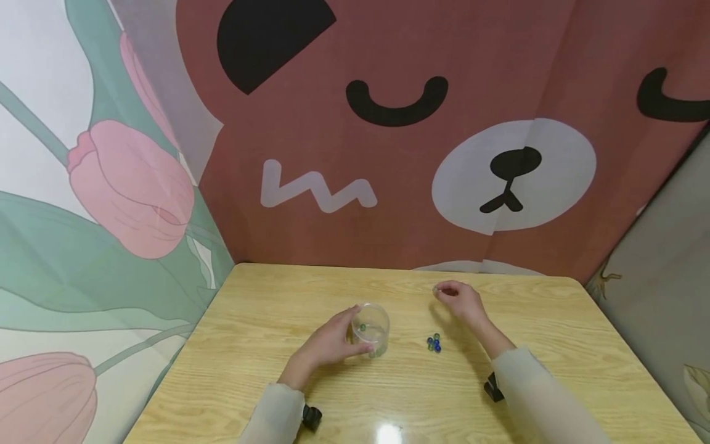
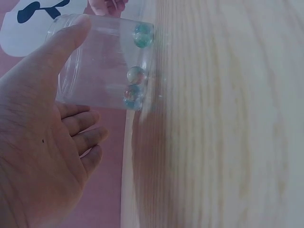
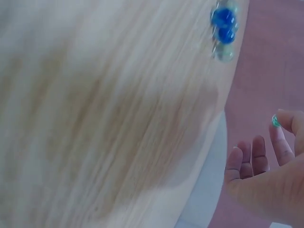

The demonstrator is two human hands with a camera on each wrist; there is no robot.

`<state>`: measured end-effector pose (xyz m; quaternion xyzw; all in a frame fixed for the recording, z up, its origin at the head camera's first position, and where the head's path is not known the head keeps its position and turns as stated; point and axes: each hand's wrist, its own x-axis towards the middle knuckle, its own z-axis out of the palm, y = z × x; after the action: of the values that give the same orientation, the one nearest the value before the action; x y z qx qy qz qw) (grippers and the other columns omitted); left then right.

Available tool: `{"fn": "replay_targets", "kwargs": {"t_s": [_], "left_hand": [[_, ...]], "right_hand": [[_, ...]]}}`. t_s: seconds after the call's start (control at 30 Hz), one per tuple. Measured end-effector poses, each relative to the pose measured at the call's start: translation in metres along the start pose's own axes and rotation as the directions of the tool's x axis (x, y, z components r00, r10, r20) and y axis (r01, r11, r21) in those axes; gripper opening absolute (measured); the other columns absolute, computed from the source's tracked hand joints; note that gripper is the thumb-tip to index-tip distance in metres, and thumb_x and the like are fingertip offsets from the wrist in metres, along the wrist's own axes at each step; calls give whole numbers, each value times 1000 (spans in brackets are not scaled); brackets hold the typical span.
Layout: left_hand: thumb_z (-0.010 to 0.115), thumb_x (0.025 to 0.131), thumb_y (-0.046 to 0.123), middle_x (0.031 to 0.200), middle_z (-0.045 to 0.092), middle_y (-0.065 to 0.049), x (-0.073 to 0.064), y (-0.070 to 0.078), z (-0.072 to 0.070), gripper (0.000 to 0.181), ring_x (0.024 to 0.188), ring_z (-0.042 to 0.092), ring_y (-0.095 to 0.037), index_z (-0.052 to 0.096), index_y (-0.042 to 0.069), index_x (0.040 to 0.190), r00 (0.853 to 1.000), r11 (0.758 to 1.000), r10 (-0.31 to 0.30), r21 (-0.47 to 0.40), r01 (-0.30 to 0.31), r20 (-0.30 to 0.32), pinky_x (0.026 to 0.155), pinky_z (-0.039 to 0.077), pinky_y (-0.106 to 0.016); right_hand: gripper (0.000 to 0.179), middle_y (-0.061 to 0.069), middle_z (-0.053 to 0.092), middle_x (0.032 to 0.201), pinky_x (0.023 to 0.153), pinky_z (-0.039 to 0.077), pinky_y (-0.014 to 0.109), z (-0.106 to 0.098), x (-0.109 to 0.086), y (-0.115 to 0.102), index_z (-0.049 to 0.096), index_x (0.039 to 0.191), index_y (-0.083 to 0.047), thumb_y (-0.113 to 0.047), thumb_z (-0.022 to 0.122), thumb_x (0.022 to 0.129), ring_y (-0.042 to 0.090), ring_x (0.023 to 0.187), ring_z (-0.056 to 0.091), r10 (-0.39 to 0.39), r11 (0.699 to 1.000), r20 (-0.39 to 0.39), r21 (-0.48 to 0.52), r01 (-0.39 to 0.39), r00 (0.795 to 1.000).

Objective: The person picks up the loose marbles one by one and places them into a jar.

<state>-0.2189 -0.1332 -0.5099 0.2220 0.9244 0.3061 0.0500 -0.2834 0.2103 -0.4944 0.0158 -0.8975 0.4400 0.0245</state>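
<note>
My left hand [image 1: 331, 341] holds a clear plastic jar [image 1: 381, 328] by its side, thumb on the near side and fingers on the far side. The jar stands upright on the table with its mouth open. Several glass marbles [image 2: 135, 75] lie on its bottom, as the left wrist view shows. Up and to the right of the jar, my right hand [image 1: 463, 302] is raised over the table. Between thumb and index finger it pinches a green marble [image 3: 275, 120]; its other fingers are loosely bent.
A small cluster of blue and greenish marbles [image 1: 434, 343] sits on the wooden table [image 1: 238, 333], right of the jar. Behind the table's far edge hangs a brown cloth [image 1: 310, 240] with a bear print. A tulip-print cloth [image 1: 130, 185] hangs along the left.
</note>
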Motion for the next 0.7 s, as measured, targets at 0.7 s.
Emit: {"fn": "replay_targets", "kwargs": {"t_s": [0.7], "left_hand": [[70, 84, 68, 160, 39, -8, -1, 4, -3, 101, 145, 40, -30, 30, 17, 160, 1000, 1000, -6, -14, 7, 8, 114, 39, -53]], "right_hand": [[29, 11, 71, 119, 92, 53, 43, 5, -42, -11, 72, 119, -9, -29, 70, 97, 29, 110, 64, -48, 997, -7, 55, 48, 999]]}}
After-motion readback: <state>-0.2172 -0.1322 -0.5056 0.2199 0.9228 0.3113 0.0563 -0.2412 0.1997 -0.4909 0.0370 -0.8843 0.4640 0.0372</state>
